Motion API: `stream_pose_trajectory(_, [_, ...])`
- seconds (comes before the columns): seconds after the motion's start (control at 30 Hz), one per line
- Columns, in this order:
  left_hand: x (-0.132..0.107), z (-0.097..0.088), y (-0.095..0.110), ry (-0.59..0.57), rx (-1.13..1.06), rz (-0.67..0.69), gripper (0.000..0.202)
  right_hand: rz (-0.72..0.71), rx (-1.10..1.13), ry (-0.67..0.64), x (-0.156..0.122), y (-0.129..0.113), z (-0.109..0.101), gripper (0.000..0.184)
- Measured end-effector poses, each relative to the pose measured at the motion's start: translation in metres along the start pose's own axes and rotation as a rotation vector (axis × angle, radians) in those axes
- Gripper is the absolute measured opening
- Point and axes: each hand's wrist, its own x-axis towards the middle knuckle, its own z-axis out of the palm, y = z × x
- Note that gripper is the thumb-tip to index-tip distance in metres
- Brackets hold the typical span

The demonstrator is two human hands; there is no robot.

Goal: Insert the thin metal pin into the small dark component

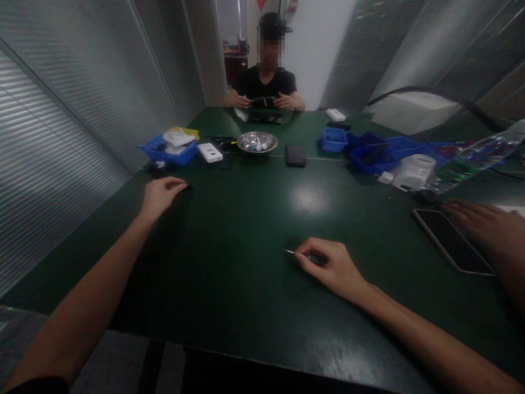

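My left hand (161,195) reaches out over the dark green table (246,219), fingers curled onto a small black object (187,187) at its fingertips. My right hand (330,266) rests on the table nearer to me and pinches a thin metal tool (289,251) whose tip points left. It looks like tweezers or a fine screwdriver; I cannot make out which.
A co-worker's hand (486,227) lies flat by a dark phone (451,241) at the right. Across the table sit a metal bowl (257,142), a white device (210,152), a black phone (295,155), blue bins (334,139) and a blue tray (168,150). Another person (266,82) sits opposite.
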Motion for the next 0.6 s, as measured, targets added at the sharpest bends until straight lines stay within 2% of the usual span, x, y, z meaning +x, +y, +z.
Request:
stream_pose_trajectory(0.37, [0.007, 0.013, -0.010, -0.021, -0.164, -0.207, 0.035, -0.001, -0.003, 0.001, 0.000, 0.001, 0.000, 0.017])
stream_pose_trajectory(0.6, [0.008, 0.017, -0.005, 0.031, -0.144, -0.151, 0.024, 0.000, -0.004, -0.010, 0.000, 0.002, 0.001, 0.017])
